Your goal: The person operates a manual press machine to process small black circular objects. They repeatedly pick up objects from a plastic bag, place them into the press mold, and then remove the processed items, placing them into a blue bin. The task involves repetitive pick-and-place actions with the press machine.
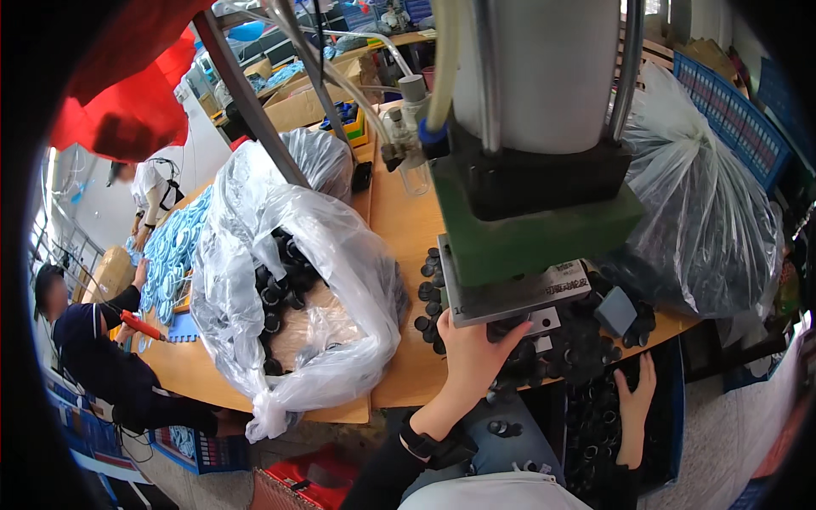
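Note:
My left hand [474, 350] reaches under the metal plate [518, 296] of a press [535, 195]. Its thumb and fingers curl around a black round part [507, 326]; the plate partly hides the fingertips. Beside it lie loose black round parts [586, 353] and a grey-blue block [615, 311]. My right hand [636, 399] is over a blue crate [677, 408] of black ring-shaped parts [591, 425]. Its fingers are stretched out and apart, with nothing seen in them.
An opened clear plastic bag [374, 314] of black parts covers the wooden table [399, 387] on the left. A tied clear bag [705, 204] stands at the right. Two people work at the far left near light-blue pieces [176, 246]. A few black pieces [503, 428] rest on my lap.

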{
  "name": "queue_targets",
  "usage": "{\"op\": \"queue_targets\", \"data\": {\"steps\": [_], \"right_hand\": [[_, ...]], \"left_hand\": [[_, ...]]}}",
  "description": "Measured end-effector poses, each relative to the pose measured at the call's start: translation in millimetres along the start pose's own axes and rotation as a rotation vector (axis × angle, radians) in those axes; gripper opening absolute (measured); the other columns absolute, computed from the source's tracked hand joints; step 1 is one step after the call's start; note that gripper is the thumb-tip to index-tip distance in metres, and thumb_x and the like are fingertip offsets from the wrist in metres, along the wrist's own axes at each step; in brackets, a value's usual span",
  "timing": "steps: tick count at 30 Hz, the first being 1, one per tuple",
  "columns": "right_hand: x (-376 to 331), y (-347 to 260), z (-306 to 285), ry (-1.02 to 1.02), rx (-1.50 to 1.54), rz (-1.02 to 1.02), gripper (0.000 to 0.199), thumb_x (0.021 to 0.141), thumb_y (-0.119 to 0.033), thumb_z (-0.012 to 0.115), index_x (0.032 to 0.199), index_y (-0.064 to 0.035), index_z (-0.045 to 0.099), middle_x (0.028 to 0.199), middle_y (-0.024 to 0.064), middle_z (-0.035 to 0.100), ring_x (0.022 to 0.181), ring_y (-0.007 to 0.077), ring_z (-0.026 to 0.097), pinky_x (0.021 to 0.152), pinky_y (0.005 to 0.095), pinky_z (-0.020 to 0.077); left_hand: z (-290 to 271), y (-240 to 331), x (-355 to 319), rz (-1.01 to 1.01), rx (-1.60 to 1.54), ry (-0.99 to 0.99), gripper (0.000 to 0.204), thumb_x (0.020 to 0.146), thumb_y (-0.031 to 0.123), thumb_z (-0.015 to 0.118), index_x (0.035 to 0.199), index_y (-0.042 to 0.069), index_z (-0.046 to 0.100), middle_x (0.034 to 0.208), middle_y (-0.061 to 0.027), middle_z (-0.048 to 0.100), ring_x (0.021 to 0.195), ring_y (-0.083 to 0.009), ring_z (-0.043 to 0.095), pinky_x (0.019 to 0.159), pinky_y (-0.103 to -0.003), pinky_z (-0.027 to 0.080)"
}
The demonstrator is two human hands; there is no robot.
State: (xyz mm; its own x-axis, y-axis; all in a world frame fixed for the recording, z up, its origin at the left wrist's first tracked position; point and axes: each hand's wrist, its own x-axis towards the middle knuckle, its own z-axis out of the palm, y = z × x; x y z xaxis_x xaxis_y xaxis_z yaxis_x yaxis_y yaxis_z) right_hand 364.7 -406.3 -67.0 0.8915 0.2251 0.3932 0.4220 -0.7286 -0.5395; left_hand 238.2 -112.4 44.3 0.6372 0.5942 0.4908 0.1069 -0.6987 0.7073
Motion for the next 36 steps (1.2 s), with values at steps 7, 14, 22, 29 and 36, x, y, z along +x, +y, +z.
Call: {"op": "queue_targets", "data": {"steps": [7, 14, 22, 29, 36], "right_hand": [[89.2, -31.7, 43.3, -0.227, -0.204, -0.353, 0.046, 0.089, -0.027, 0.059, 0.125, 0.0001, 0.052, 0.135, 0.0147, 0.048, 0.129, 0.032, 0.04, 0.107, 0.0447, 0.0275], [98.0, -30.8, 68.0, -0.323, -0.396, -0.268, 0.05, 0.091, -0.036, 0.052, 0.122, 0.0027, 0.054, 0.13, 0.0131, 0.053, 0.124, 0.0245, 0.046, 0.11, 0.0499, 0.0203], [66.2, -107.4, 8.0, -0.305, 0.267, -0.356, 0.042, 0.09, -0.022, 0.056, 0.128, -0.0034, 0.051, 0.135, 0.0113, 0.047, 0.126, 0.027, 0.041, 0.106, 0.039, 0.0285], [34.2, -215.0, 33.1, -0.205, 0.723, -0.392, 0.047, 0.076, -0.012, 0.071, 0.117, 0.0027, 0.053, 0.122, 0.018, 0.05, 0.111, 0.0309, 0.05, 0.097, 0.036, 0.0358], [60.9, -227.6, 67.5, 0.022, 0.596, -0.425, 0.039, 0.072, -0.02, 0.073, 0.105, -0.0041, 0.06, 0.107, 0.0158, 0.057, 0.103, 0.0338, 0.047, 0.091, 0.0427, 0.031]], "left_hand": [[-17.3, -15.0, 3.7, -0.032, -0.352, -0.191, 0.05, 0.067, 0.038, 0.08, 0.103, 0.009, 0.062, 0.096, -0.0097, 0.06, 0.099, -0.0299, 0.052, 0.087, -0.042, 0.034], [-60.9, -13.9, 2.9, 0.121, -0.24, -0.235, 0.066, 0.064, 0.04, 0.081, 0.109, 0.0, 0.053, 0.092, -0.0179, 0.056, 0.089, -0.0346, 0.054, 0.078, -0.041, 0.041], [-194.7, -145.3, -30.8, -0.284, 0.327, 0.369, 0.022, 0.081, 0.016, 0.066, 0.094, -0.002, 0.064, 0.094, -0.018, 0.066, 0.087, -0.0319, 0.063, 0.078, -0.04, 0.048], [-239.0, -307.3, -31.1, -0.494, 1.059, 0.424, 0.048, 0.078, 0.044, 0.066, 0.068, -0.003, 0.066, 0.074, -0.0196, 0.064, 0.073, -0.0377, 0.061, 0.067, -0.045, 0.048], [-229.7, -317.6, -23.1, -0.521, 0.78, 0.524, 0.04, 0.076, 0.033, 0.069, 0.076, -0.006, 0.064, 0.078, -0.0168, 0.065, 0.075, -0.0323, 0.063, 0.068, -0.042, 0.05]]}}
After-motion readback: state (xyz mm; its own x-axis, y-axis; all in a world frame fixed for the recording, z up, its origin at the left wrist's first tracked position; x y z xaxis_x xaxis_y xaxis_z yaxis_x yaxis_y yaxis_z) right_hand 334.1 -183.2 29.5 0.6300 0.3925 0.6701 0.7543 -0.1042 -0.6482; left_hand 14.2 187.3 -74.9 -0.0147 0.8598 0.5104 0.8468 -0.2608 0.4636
